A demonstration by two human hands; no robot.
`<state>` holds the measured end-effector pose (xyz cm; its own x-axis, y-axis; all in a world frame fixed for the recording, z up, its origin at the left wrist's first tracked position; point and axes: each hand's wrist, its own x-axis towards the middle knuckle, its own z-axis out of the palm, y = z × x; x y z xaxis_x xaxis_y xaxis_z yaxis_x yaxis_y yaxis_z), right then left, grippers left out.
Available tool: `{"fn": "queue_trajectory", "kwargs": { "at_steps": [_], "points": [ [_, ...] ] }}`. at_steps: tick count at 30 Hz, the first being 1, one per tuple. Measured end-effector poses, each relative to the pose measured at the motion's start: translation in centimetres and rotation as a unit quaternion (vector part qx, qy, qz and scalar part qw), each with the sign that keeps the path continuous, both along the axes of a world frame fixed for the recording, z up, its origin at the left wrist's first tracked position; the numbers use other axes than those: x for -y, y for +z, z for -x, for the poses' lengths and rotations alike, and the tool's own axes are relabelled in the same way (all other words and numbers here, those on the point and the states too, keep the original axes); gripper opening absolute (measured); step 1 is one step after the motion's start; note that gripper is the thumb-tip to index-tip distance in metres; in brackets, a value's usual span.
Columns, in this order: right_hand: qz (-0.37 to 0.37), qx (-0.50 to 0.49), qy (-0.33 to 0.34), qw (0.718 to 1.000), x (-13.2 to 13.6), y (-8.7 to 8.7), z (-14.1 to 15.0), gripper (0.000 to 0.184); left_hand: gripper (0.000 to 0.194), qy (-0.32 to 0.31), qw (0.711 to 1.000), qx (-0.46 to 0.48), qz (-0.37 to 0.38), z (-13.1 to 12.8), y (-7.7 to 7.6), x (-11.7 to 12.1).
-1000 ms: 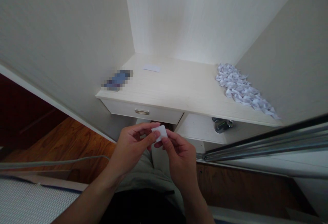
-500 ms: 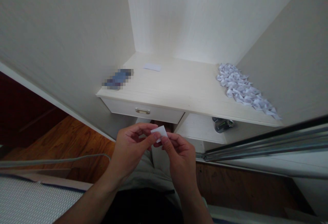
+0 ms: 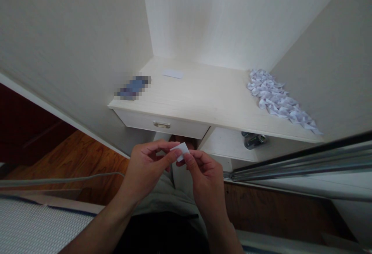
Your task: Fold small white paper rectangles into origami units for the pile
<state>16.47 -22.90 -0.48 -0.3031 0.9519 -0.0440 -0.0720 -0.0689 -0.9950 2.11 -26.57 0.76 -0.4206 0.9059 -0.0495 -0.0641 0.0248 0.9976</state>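
Observation:
A small piece of white paper [image 3: 183, 149] is pinched between my two hands, in front of the shelf and below its edge. My left hand [image 3: 152, 163] grips its left side between thumb and fingers. On the other side, my right hand [image 3: 203, 170] has thumb and forefinger closed on the lower right corner. The undersides of the paper and some fingertips are hidden. A flat white paper strip [image 3: 173, 74] lies at the back of the shelf. Along the right wall sits a pile of folded white paper pieces [image 3: 276, 95].
The white shelf [image 3: 209, 95] has a drawer with a metal handle [image 3: 161, 125] under its left half. A blurred bluish flat object [image 3: 134, 88] rests at its left end. Dark cans [image 3: 254, 141] lie in the right compartment. A sliding-door rail [image 3: 305, 163] runs at right.
Both hands keep their pinch on the paper with hardly any movement. The view has shifted very slightly.

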Motion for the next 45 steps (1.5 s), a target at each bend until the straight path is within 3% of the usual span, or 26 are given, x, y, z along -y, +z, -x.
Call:
{"fn": "queue_trajectory", "kwargs": {
  "at_steps": [4,7,11,13,16,19,25,31,37,45],
  "points": [
    [0.023,-0.004,0.004,1.0,0.0,0.0,0.1,0.019,0.016,0.006,1.0,0.005,0.013,-0.1,-0.4,0.0],
    [0.106,-0.086,0.002,0.991,-0.3,-0.5,0.2,0.018,0.021,-0.005,1.0,0.0,-0.001,-0.1,-0.4,0.2],
    [0.28,-0.261,0.013,0.924,-0.5,-1.1,0.7,0.019,0.03,-0.029,0.993,-0.092,-0.062,-0.8,-0.2,0.4],
    [0.322,-0.307,0.022,0.895,-0.3,-1.1,1.2,0.021,0.028,-0.017,0.984,-0.155,-0.087,-1.2,-0.1,0.3],
    [0.344,-0.334,0.029,0.877,0.1,-1.1,2.1,0.022,0.024,0.024,0.969,-0.223,-0.107,-1.6,-0.1,0.0],
    [0.323,-0.338,0.019,0.884,0.6,-1.0,2.8,0.021,0.024,0.047,0.961,-0.249,-0.111,-1.7,-0.4,-0.1],
    [0.27,-0.321,-0.032,0.907,1.4,-1.0,3.2,0.019,0.02,0.085,0.966,-0.215,-0.113,-1.9,-0.9,0.2],
    [0.22,-0.28,-0.056,0.933,1.7,-1.2,3.3,0.02,0.014,0.062,0.965,-0.238,-0.089,-1.9,-1.1,0.1],
    [0.172,-0.248,-0.077,0.95,1.6,-2.8,3.3,0.021,0.018,-0.017,0.991,-0.109,-0.08,-1.6,-1.6,-0.1],
    [0.087,-0.163,-0.044,0.982,0.8,-3.6,3.7,0.033,0.028,-0.002,0.992,-0.082,-0.095,-0.6,-0.9,-1.1]
  ]
}}
